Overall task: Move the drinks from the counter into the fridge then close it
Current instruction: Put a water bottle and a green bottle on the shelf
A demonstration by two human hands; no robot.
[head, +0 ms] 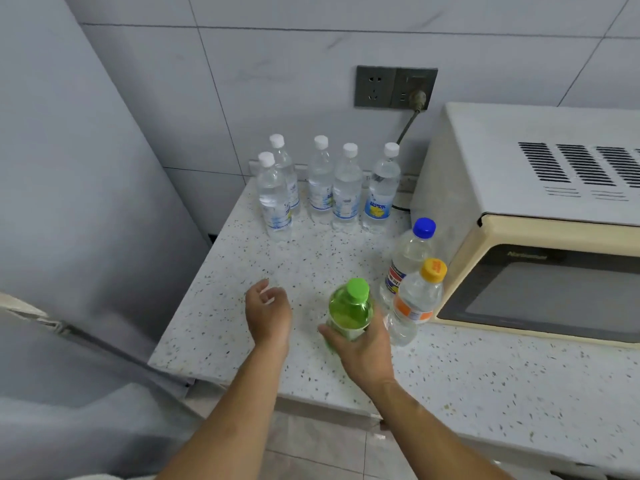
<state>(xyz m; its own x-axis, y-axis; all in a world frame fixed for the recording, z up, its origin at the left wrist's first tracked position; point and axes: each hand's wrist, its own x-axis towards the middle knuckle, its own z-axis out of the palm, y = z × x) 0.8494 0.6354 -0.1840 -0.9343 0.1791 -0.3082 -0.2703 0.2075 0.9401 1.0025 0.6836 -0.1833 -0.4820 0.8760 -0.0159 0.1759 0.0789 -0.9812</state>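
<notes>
Both hands are seen in the single head view. A translucent green plastic bottle with a bright green cap is gripped low on its body by the right hand, fingers and thumb wrapped round it from the near side, so that it can be carried upright; whether it has left the speckled white stone tabletop cannot be told. No load is borne by the left hand, which hovers just left of the bottle with fingers loosely curled and holding nothing, probably kept free for the fridge door.

Two clear bottles, one blue-capped and one orange-capped with an orange label, stand just beside the held bottle against the cream microwave oven, close enough to be knocked as the green one is drawn away. Five clear white-capped water bottles are grouped at the back by the tiled wall, well apart from the hands. What is judged to be the grey fridge is found at the left edge, touching the tabletop's end, so each transfer is short. Most drinks are yet to be moved
</notes>
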